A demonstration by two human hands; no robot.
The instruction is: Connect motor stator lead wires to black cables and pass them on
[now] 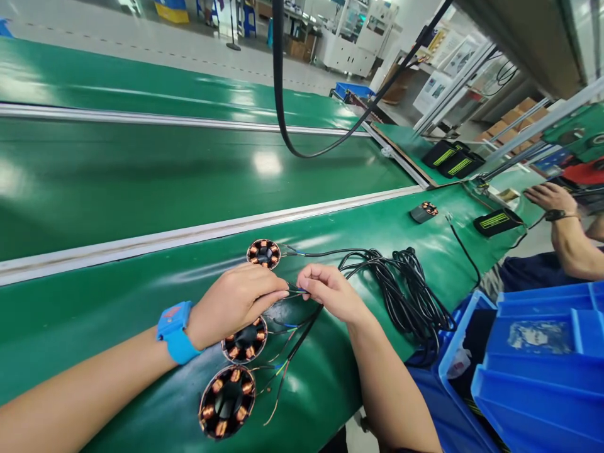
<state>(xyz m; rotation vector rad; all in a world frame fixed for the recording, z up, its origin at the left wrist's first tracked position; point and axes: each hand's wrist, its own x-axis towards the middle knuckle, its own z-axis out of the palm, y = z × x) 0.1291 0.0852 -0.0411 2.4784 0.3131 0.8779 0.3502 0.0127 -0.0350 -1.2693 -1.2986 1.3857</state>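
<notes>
My left hand (240,296), with a blue wrist strap (175,330), is closed in a pinch on thin wires (293,291). Close by on the right, my right hand (333,290) pinches the same wires between thumb and fingers. Just beyond my left hand lies a motor stator (263,253) with copper windings, its leads joined to a black cable (325,254). A second stator (245,341) sits partly under my left hand, and a third stator (227,402) lies nearest me. Coloured wires (283,368) fan out beside them. My fingertips hide the exact joint.
Coiled black cables (406,289) lie right of my hands. Farther right are another stator (423,212) and a black sleeve with green stripes (497,221). Blue bins (533,365) stand at the right edge. A co-worker's hand (552,198) is beyond. A black cable (280,94) hangs overhead.
</notes>
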